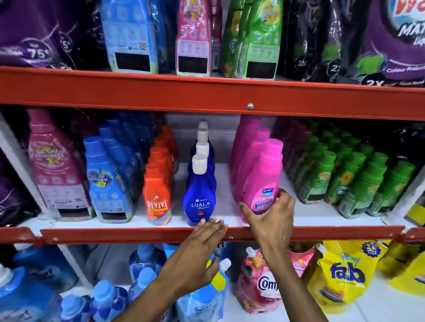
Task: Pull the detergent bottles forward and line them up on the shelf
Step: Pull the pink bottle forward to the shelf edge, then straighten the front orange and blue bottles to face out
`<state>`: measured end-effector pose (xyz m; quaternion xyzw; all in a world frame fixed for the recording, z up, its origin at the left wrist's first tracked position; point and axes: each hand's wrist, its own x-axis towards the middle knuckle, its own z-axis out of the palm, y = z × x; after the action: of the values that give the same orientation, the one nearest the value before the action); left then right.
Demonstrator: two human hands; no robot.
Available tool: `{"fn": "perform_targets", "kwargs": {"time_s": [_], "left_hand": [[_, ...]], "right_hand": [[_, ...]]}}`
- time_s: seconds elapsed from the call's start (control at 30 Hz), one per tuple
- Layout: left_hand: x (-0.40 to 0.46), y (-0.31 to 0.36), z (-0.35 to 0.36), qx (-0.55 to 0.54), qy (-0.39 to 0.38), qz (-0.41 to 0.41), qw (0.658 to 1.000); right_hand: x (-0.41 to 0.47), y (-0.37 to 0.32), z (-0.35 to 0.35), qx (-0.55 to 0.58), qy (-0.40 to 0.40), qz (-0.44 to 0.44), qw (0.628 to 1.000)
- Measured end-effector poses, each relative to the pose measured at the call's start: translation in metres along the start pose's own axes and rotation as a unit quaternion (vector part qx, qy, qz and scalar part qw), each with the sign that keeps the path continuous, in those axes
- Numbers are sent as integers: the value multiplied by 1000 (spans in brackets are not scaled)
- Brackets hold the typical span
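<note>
Red-edged store shelf [132, 233] with white deck, middle tier packed with rows running front to back. Far left tall pink softener bottle [56, 171] and blue softener bottles [108, 184], upright at the front edge. Right side green bottles [349, 184] in several rows, set a bit back from the lip. Centre: pink Vanish bottle [264, 179] at head of a pink row, upright, near front edge; right hand [269, 214] wrapped round its lower body, thumb on the left side, fingers curled on the right, grip closed on it. Just left, across a bare gap of deck, blue Ujala bottle [199, 200] with white cap, front of its own row, upright at the lip. Orange Revive bottle [157, 199] just beside it on the left, also heading a row. Left hand [198, 254] flat, fingers spread and loose, fingertips [212, 222] at shelf lip just below the Ujala base, grip open, holding nothing; contact with bottle unclear
</note>
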<state>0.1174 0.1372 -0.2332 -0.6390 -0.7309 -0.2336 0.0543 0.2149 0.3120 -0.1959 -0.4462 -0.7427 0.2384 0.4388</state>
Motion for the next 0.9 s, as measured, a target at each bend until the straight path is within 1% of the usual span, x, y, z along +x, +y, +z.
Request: {"fn": "perform_targets", "kwargs": {"time_s": [0.07,0.17,0.23,0.3,0.4,0.43,0.5,0.6,0.7,0.8,0.9], "left_hand": [[-3,-4,0,-3,12,7,1000],[-12,-11,-3,-15,51,14,999],[-20,-18,-9,-19,86,17,996],[-29,-24,-18,-21,152,22,988],[-42,-34,-35,-18,292,-12,956],[-46,-36,-41,-21,329,-33,944],[-51,-39,-53,-37,374,-76,924],[-56,-47,-65,-81,380,-152,909],[-57,-59,-65,-118,361,-226,897],[-56,-69,-63,-137,347,-263,890],[-52,-75,-65,-136,323,-273,896]], "right_hand": [[-1,1,1,2,0,-3,1000],[-10,0,2,16,8,-2,1000],[-19,-5,2,26,43,-16,999],[-31,-13,1,52,93,-48,993],[-52,-36,3,115,139,-122,976],[-59,-46,5,137,137,-151,969],[-75,-64,10,174,99,-197,960],[-97,-88,29,207,1,-219,953],[-114,-102,51,228,-84,-188,952],[-122,-104,68,217,-118,-155,956],[-123,-105,78,192,-129,-126,965]]}}
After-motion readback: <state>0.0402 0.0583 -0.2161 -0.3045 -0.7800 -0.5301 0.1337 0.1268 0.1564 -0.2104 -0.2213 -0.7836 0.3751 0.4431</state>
